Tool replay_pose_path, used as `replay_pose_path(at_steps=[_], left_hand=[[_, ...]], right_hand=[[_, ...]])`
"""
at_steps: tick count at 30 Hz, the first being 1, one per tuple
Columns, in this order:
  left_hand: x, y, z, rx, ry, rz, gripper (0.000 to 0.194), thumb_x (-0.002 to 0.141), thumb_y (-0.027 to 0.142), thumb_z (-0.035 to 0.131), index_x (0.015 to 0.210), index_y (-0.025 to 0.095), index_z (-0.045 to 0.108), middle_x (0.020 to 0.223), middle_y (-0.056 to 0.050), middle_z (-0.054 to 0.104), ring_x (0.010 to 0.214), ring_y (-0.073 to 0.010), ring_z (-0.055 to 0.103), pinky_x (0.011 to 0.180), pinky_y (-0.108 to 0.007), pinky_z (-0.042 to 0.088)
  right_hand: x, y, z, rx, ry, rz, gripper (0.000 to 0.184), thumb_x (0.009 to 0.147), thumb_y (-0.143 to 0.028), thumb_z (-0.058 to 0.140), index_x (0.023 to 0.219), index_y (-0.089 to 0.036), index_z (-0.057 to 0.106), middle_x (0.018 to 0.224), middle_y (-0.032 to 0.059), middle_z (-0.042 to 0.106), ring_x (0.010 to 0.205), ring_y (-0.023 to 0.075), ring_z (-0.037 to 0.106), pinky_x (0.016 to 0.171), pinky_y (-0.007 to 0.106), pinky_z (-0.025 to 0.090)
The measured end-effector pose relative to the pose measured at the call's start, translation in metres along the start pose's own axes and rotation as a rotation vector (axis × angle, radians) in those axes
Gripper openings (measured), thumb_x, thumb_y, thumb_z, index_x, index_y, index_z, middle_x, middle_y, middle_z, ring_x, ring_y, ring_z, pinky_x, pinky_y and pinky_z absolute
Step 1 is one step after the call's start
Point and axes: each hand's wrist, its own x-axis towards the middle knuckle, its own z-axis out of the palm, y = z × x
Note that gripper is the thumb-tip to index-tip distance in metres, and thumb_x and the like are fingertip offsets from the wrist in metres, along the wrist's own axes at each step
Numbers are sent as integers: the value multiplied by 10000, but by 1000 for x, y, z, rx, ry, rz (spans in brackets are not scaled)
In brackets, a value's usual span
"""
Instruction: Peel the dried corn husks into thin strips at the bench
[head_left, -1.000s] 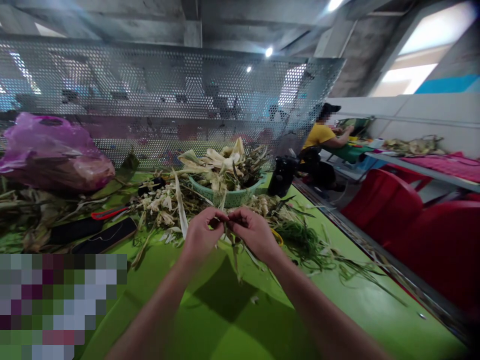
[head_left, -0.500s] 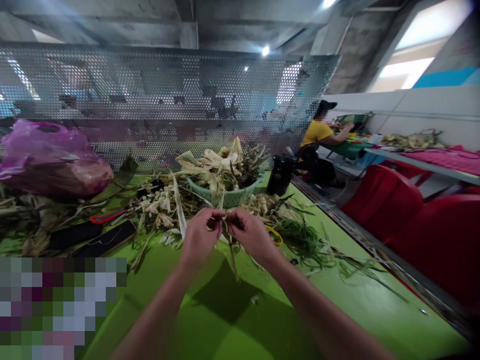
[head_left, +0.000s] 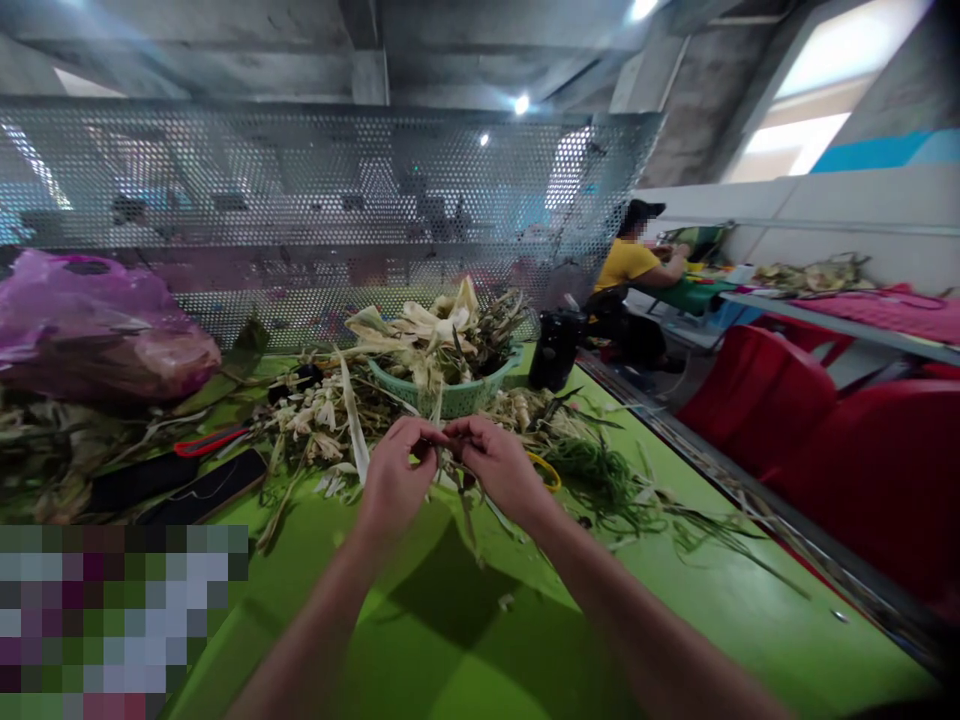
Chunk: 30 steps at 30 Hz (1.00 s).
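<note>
My left hand (head_left: 395, 475) and my right hand (head_left: 498, 467) meet above the green table (head_left: 450, 640), fingertips pinched together on a thin plant stalk (head_left: 466, 512) that hangs down between them. Both hands are closed on it. Just beyond them lies a heap of pale flower buds and leaves (head_left: 322, 410), and behind that stands a teal basket (head_left: 450, 390) piled with husks.
Two dark phones (head_left: 202, 485) and a red-handled tool (head_left: 206, 440) lie left. A purple bag (head_left: 97, 330) sits far left, a black bottle (head_left: 555, 350) beside the basket. Green stems (head_left: 607, 475) lie to the right. A perforated metal screen (head_left: 300, 220) backs the table. Red chairs (head_left: 825, 430) and a seated person (head_left: 630, 275) are right.
My hands stay pinched on the stalk and have shifted slightly left and closer together. The view has tilted a little.
</note>
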Motion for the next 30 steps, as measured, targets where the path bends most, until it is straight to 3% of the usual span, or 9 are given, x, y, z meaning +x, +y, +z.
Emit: replay_pose_path(at_steps=[9,12,17,20,24,30], left_hand=[[2,-3,-2,-53,-8,-20,217,735,50,498,776,189,660,846,-43,590,817,-147,574,727,-252,451],[1,-5,-2,-81,-21,-40,226,728,45,498,785,191,661,841,-37,600,798,-141,575,713,-247,449],[1,-5,-1,-102,-40,-88,220,725,46,498,790,183,657,829,-32,615,780,-134,576,712,-242,450],[1,-4,-1,-130,-32,-113,198,723,52,507,787,173,651,815,-30,614,758,-127,573,703,-235,450],[2,-5,-2,-148,-16,-124,146,734,90,537,784,163,653,806,-35,621,739,-129,575,681,-233,453],[2,-8,-1,-166,-16,-154,128,740,114,554,796,167,656,813,-39,626,758,-137,587,710,-247,461]], right_hand=[[1,-2,-3,250,-103,74,160,769,-296,599,855,-166,636,690,-14,572,573,100,468,530,216,375],[0,-4,-3,176,-81,66,110,764,-265,588,816,-170,610,661,-26,550,566,102,470,523,215,378],[-1,-5,-4,-98,49,-96,73,782,-189,534,824,-187,594,741,-4,601,678,134,528,626,246,406],[-2,-5,-6,-68,64,-119,103,827,-232,513,897,-195,579,775,8,603,679,140,537,623,250,418],[-1,-8,-8,6,-16,-95,183,841,-271,524,989,-192,599,780,19,613,651,140,541,597,250,422],[-1,-4,-5,-9,5,-72,110,795,-257,580,856,-186,639,771,12,622,669,141,538,612,250,413]])
